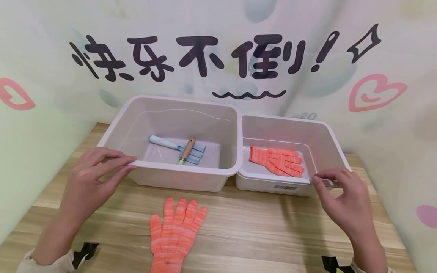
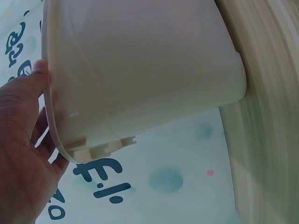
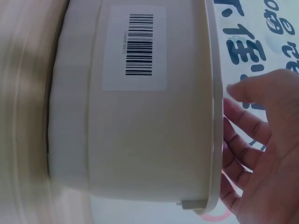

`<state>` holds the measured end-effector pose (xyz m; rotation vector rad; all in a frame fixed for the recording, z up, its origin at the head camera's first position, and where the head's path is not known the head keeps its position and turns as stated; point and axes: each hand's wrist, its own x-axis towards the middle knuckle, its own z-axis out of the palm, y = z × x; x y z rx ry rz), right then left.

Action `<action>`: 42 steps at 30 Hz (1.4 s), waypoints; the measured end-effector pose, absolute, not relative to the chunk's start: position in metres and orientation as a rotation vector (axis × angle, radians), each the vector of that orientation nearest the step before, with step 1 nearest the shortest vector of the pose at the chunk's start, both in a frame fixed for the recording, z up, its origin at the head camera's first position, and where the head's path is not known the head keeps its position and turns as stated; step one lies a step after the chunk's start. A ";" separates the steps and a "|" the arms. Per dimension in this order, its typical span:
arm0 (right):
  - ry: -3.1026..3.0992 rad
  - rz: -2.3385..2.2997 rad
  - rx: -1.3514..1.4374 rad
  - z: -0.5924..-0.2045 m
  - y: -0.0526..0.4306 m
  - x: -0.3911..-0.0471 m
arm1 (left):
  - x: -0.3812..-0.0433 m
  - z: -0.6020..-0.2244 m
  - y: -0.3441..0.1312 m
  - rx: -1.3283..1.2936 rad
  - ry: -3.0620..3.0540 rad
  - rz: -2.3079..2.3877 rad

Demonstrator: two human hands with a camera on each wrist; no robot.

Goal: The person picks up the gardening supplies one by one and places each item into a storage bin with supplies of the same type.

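Note:
My left hand (image 1: 97,174) pinches the front left rim of the larger pale plastic bin (image 1: 184,170); in the left wrist view its thumb (image 2: 41,70) lies against the rim. Inside lie a blue hand rake (image 1: 164,142) and, across it, a small tool with a wooden handle (image 1: 188,149), its head mostly hidden. At the smaller bin (image 1: 290,182), my right hand (image 1: 348,201) has its fingertips at the front right rim, the thumb (image 3: 247,88) slightly off it. An orange knitted glove (image 1: 280,161) lies in that bin. Another orange glove (image 1: 177,231) lies flat on the table.
Both bins stand side by side, rims meeting, on a wood-grain table (image 1: 252,227). Behind them hangs a printed cloth (image 1: 205,19) with large black characters. A barcode label (image 3: 140,46) is on the smaller bin's front wall.

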<state>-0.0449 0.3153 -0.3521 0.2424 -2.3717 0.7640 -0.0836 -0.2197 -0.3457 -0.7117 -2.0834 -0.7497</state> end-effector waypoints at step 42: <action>-2.351 0.816 0.311 -0.363 0.334 -0.043 | -0.082 -0.344 -0.221 -0.680 -2.174 -0.723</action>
